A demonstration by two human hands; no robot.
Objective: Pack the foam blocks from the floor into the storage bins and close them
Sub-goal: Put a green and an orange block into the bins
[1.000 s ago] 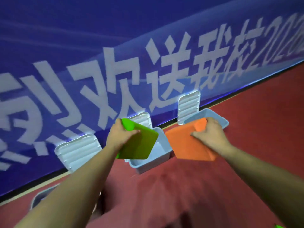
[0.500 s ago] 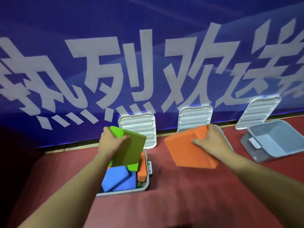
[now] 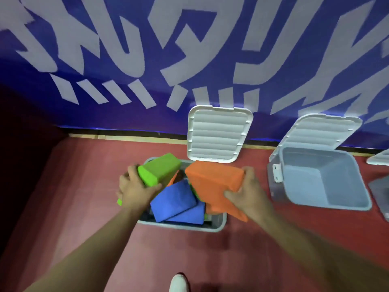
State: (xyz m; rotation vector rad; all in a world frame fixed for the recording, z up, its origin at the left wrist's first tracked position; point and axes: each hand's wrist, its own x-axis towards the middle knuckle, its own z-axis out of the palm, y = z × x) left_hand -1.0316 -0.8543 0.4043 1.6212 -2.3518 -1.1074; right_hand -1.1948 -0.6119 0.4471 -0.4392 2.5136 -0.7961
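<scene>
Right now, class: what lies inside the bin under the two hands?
Inside the bin: two blue blocks, with an orange sliver behind them. The green block and orange block, gripped above, cover the rest; the bin's floor is hidden.

Dim indoor light, motion blur, wide-angle edge warping.

Left bin [image 3: 181, 226] on the floor [image 3: 101, 169] at its back edge, foam blocks [image 3: 174, 199] inside, second bin [image 3: 328, 199] just right of it.

At right edge, third bin [image 3: 381, 194] cut off; at bottom, white shoe [image 3: 178, 283]; banner lettering [image 3: 200, 70] blurred
</scene>
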